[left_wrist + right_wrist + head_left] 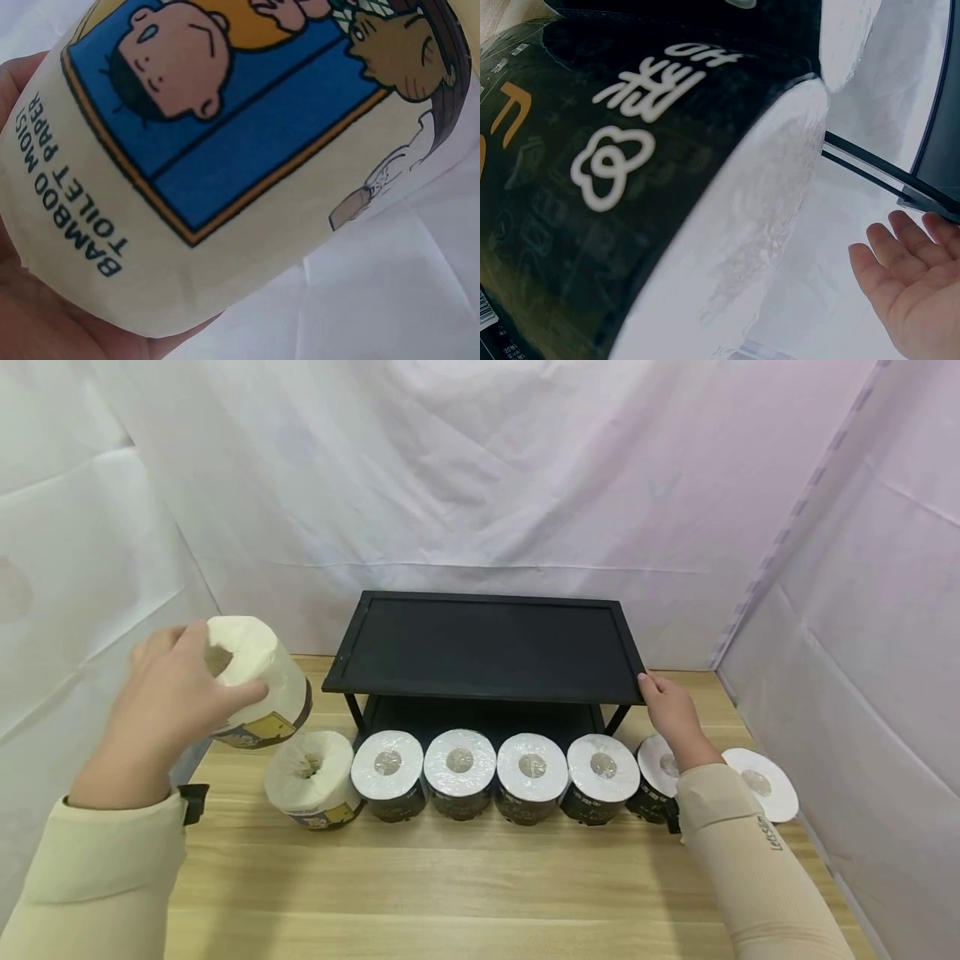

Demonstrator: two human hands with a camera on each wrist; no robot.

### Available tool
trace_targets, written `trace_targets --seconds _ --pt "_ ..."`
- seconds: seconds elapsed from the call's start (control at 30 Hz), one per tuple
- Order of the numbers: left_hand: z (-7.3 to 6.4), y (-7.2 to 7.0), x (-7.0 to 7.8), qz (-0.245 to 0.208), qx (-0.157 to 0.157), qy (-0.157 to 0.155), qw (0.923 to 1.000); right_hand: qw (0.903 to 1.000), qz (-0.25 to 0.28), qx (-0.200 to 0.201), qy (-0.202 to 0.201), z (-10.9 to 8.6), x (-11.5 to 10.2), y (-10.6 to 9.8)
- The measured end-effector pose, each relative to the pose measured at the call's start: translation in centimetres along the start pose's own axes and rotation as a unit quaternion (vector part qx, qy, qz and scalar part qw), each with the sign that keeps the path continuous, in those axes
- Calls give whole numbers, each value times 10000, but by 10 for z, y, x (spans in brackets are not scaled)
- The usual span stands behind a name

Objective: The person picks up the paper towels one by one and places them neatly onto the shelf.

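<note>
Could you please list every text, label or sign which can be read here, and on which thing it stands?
"BAMBOO MOIST TOILET PAPER": roll in the left hand; the T of MOIST is unclear.
"Let'sSlim": right sleeve, small.
White flower-shaped sign: dark roll; its white and orange characters I cannot read surely.
Too small or cut off to read: print by the barcode and on the other rolls.
</note>
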State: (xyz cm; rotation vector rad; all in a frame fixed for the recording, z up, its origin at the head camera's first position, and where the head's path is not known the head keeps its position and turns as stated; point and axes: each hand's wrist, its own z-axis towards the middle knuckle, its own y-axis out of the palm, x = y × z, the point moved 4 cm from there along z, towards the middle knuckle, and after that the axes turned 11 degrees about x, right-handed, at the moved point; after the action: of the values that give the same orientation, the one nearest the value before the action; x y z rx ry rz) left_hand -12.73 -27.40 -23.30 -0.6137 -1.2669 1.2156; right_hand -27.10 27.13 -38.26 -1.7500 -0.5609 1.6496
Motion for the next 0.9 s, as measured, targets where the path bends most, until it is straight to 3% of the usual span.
trace_targets --seconds 0.33,0.9 --pt "20 -1 35 -47 -71 173 9998 10000 15 11 13 1 0 1" --pt "49 22 66 -4 -444 441 9980 10000 -66 41 -59 -1 0 3"
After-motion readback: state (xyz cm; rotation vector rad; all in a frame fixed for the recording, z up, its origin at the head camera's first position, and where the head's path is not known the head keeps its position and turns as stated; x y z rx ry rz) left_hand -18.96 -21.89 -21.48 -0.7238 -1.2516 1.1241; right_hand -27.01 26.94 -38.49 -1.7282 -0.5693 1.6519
